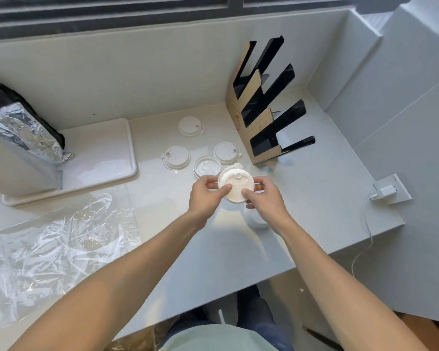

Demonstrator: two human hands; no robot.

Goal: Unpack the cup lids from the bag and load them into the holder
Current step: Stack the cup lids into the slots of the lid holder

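Both hands grip one white lid (235,183) just in front of the holder (261,102): left hand (205,196) pinching its left edge, right hand (262,196) its right. Four more lids lie flat left of the holder. The clear bag (61,249) lies crumpled, well left of the holder.

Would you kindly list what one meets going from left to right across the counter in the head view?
Foil bag → white tray → far-left loose lid → lid held by both hands → cardboard lid holder → wall charger.
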